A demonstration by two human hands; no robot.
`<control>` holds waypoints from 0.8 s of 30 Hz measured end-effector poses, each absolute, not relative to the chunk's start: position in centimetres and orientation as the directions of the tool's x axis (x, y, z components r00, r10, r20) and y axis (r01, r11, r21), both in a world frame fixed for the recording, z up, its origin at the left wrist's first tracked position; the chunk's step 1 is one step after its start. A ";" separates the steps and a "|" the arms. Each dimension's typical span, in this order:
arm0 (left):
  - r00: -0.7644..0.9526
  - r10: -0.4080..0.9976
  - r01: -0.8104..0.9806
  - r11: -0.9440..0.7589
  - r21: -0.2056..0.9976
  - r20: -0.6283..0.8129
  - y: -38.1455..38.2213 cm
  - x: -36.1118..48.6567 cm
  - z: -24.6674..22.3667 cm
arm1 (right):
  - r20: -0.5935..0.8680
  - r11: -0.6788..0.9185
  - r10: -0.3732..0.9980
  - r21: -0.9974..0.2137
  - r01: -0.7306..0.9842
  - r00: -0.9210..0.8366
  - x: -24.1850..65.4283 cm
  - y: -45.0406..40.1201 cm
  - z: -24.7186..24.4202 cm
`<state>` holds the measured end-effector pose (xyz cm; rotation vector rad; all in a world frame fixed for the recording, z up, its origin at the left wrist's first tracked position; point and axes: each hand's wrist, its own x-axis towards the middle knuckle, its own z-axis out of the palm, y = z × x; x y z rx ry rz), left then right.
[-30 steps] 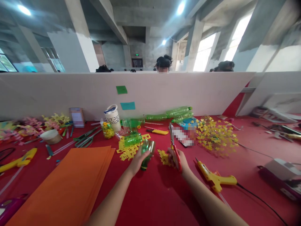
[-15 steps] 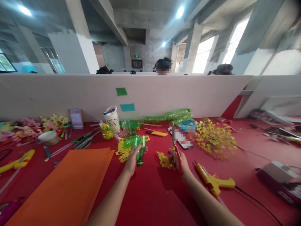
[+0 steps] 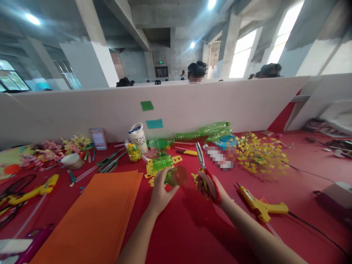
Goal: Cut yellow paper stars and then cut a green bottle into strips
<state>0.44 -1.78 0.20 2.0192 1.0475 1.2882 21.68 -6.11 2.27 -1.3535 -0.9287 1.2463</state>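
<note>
My left hand (image 3: 160, 192) is wrapped round a cut piece of green plastic bottle (image 3: 177, 176), its round open end turned toward my right. In my right hand (image 3: 210, 187) is a pair of scissors (image 3: 201, 156) with red handles, the metal blades pointing up and away. Yellow paper stars (image 3: 194, 177) lie on the red table between my hands, partly hidden by the right one. Beyond my left hand, another green bottle piece (image 3: 162, 162) rests on yellow star-punched sheets (image 3: 150, 169).
Orange sheets (image 3: 90, 212) lie at left. A yellow glue gun (image 3: 261, 207) with a cord is at right, a second glue gun (image 3: 33, 192) far left. A yellow-star bunch (image 3: 258, 154), a utility knife (image 3: 188, 152), green bottles (image 3: 214, 130) and a white cup (image 3: 139, 139) stand or lie farther back.
The bottle piece in my left hand has turned from upright, neck down, so its round end faces right. The scissors have shifted slightly, still in my right hand. The view has turned a little left.
</note>
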 end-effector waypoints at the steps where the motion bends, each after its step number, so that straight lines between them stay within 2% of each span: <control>1: 0.304 0.778 0.388 -0.628 0.674 0.550 -1.9 0.6 0.2 | -0.191 -0.178 0.975 -0.978 -0.112 0.116 21.1 -6.1 2.5; 3: 0.364 0.729 0.498 -0.679 0.540 0.580 -2.2 0.8 0.3 | -0.183 -0.177 0.983 -0.973 -0.146 0.024 20.3 -6.1 2.9; 5: 0.394 0.733 0.574 -0.667 0.474 0.555 -2.3 0.8 0.5 | -0.177 -0.176 0.984 -0.975 -0.134 -0.007 19.7 -6.0 3.1; 8: 0.448 0.767 0.550 -0.642 0.535 0.460 -2.3 0.5 0.8 | -0.175 -0.171 0.983 -0.982 -0.082 0.050 19.4 -5.8 3.1; 10: 0.467 0.777 0.424 -0.615 0.664 0.422 -2.3 0.5 0.8 | -0.178 -0.172 0.979 -0.983 -0.064 0.102 19.4 -5.6 2.7; 12: 0.463 0.802 0.224 -0.518 0.826 0.378 -2.4 0.8 0.7 | -0.186 -0.181 0.972 -0.982 -0.044 0.141 19.5 -5.5 2.2; 14: 0.474 0.839 0.001 -0.304 0.953 0.267 -2.5 1.2 0.6 | -0.184 -0.183 0.971 -0.983 -0.020 0.156 19.6 -5.6 2.0; 15: 0.489 0.848 -0.100 -0.179 0.979 0.204 -2.6 1.4 0.5 | -0.179 -0.179 0.971 -0.984 -0.010 0.159 19.6 -5.6 2.0; 17: 0.523 0.845 -0.253 0.034 0.967 0.107 -2.7 1.7 0.5 | -0.168 -0.171 0.972 -0.985 0.001 0.162 19.8 -5.8 2.2; 19: 0.545 0.836 -0.335 0.150 0.930 0.061 -2.9 1.8 0.6 | -0.156 -0.159 0.974 -0.987 0.005 0.166 19.8 -6.1 2.5; 24: 0.624 0.780 -0.356 0.229 0.906 0.048 -3.5 1.8 1.2 | -0.176 -0.187 0.968 -0.981 0.048 0.178 20.0 -6.7 2.8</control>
